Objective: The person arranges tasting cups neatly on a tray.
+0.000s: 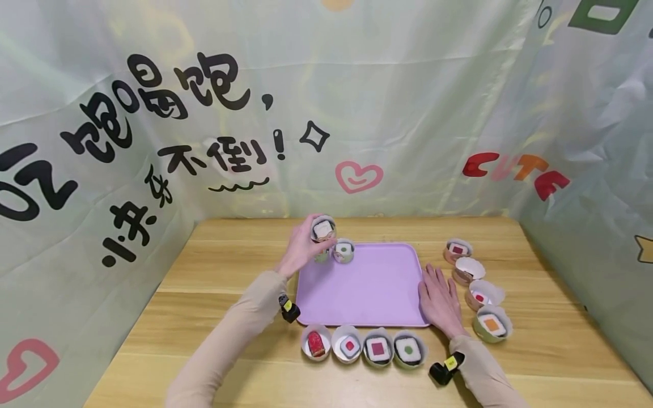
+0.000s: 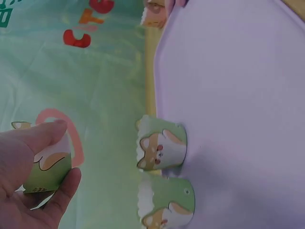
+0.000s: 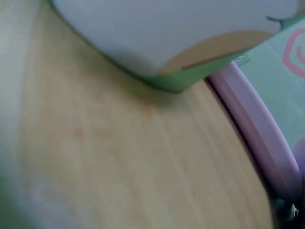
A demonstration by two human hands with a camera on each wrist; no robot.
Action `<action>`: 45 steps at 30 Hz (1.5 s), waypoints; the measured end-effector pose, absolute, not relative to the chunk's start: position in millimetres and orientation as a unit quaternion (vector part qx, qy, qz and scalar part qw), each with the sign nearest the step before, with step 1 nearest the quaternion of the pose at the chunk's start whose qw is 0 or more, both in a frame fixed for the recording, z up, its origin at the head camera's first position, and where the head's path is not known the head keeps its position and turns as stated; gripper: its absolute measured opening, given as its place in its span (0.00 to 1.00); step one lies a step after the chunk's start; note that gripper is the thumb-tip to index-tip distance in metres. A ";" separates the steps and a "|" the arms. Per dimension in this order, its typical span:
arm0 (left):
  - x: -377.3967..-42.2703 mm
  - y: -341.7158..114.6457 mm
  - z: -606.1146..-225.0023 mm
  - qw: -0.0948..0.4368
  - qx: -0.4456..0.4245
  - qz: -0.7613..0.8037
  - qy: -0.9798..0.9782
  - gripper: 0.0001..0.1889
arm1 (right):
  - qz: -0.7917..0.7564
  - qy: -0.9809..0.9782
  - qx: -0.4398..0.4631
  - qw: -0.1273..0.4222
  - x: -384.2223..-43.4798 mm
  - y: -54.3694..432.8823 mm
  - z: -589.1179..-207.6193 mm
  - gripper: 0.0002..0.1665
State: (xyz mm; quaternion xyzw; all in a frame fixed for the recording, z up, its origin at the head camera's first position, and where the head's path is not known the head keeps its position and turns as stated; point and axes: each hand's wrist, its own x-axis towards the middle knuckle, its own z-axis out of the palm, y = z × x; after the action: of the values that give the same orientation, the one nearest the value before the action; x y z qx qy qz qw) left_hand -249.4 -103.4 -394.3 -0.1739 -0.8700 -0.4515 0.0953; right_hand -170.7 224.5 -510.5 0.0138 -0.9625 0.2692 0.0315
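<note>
My left hand (image 1: 301,246) holds a green paper cup (image 2: 50,174) with a dog print between thumb and fingers, raised above the tray's back left corner. Inside that cup shows a white sushi piece (image 1: 323,229) with a dark edge. Below it, two similar cups stand on the lilac tray (image 1: 359,289): one cup (image 1: 343,251) has a green-centred roll, the other (image 2: 167,205) is partly hidden by my hand in the head view. My right hand (image 1: 440,300) lies with fingers extended at the tray's right edge and holds nothing.
Along the tray's front edge stands a row of several filled cups (image 1: 377,348). More cups line up right of my right hand, the nearest an orange-centred one (image 1: 492,324). A printed cloth (image 1: 408,113) hangs behind the wooden table (image 1: 245,238).
</note>
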 end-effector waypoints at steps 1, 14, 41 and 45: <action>-251.2 -100.4 -395.2 0.096 -0.180 -0.446 -0.872 0.31 | 0.269 -0.963 0.013 0.032 -170.9 224.6 -510.5 0.33; -265.1 -63.9 -403.8 0.044 -0.244 -0.394 -0.885 0.29 | 0.269 -0.962 0.015 0.045 -171.5 223.0 -512.1 0.32; -286.7 -8.6 -437.3 -0.003 -0.260 -0.192 -0.946 0.31 | 0.262 -0.964 0.008 0.035 -170.2 223.8 -512.4 0.33; -286.3 -5.8 -437.5 -0.013 -0.248 -0.153 -0.957 0.32 | 0.262 -0.964 0.009 0.042 -170.1 223.5 -512.1 0.32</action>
State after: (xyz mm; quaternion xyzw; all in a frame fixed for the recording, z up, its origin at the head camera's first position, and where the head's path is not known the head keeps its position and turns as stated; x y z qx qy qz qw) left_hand -286.3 -5.8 -437.5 -0.2481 -0.9566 -0.1525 -0.0128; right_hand -170.1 223.5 -512.1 0.0088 -0.9641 0.2619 0.0423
